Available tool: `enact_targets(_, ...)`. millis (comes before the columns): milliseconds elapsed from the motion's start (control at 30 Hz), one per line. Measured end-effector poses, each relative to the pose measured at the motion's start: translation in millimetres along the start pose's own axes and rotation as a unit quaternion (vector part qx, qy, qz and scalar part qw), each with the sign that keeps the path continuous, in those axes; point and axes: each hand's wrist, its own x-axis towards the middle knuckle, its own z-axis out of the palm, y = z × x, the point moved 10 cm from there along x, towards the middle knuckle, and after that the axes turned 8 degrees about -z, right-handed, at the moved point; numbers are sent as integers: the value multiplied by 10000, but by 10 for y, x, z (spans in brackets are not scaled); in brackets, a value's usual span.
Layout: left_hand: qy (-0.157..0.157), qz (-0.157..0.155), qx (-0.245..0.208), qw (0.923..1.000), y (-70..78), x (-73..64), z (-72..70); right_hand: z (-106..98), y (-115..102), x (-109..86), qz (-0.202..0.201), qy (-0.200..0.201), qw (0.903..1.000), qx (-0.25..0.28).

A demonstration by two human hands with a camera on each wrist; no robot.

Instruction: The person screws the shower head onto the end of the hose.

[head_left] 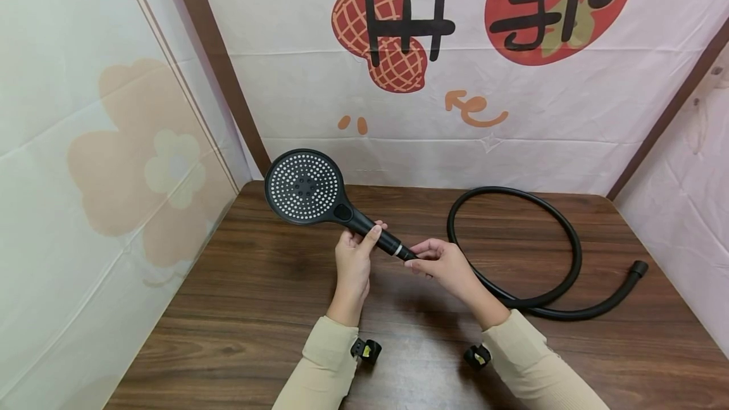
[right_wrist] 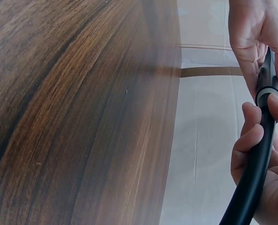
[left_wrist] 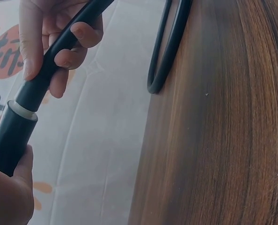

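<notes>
A black handheld shower head with a round face of pale nozzles is held above the table, face toward the head view. My left hand grips its handle. At the handle's lower end my right hand pinches the end of a black shower hose, fingers curled round it. A whitish ring shows where hose end and handle meet, in line with each other. Whether the threads are engaged cannot be seen. In the right wrist view the hose runs down past my right palm.
The rest of the hose lies in a loop on the right of the wooden table, its free end fitting near the right edge. Printed cloth walls stand behind and at both sides.
</notes>
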Motion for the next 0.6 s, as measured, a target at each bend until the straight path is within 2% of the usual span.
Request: enact_targets(600, 20, 26, 80, 10000, 17, -14, 5, 4, -39, -12, -132, -99, 9998, -64)
